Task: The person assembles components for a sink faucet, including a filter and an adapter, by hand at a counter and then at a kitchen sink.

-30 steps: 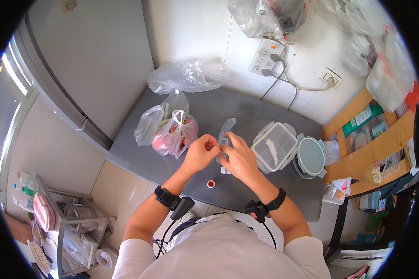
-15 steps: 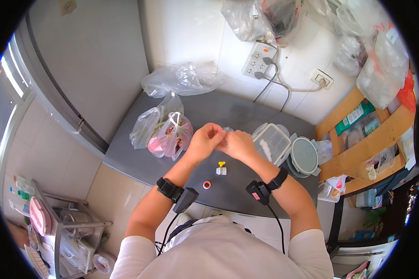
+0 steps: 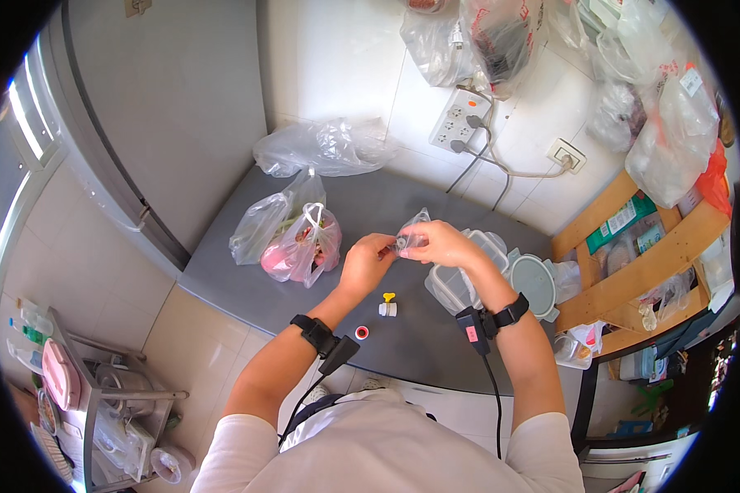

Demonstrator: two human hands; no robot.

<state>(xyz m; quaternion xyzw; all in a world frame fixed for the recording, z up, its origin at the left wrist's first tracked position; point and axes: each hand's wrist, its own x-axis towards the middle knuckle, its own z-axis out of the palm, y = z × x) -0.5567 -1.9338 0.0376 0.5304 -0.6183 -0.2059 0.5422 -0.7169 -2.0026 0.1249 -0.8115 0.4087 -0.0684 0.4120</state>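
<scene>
Over the grey table, my right hand pinches a small clear plastic bag with something small and greyish in it, too small to name. My left hand is closed at the bag's left side, its fingertips meeting the plastic. Nearer to me on the table lies a small white plastic valve with a yellow handle. A small red and white ring-like part with a dark centre sits just in front of it, close to the table's near edge.
Knotted clear bags with pink and green contents stand left of my hands on the table. Clear lidded containers and a round tub are to the right. A power strip hangs on the wall, beside a wooden rack.
My hands have moved slightly apart, and the right hand has turned and risen. More of the small clear bag shows between them. The valve and ring still lie on the table.
</scene>
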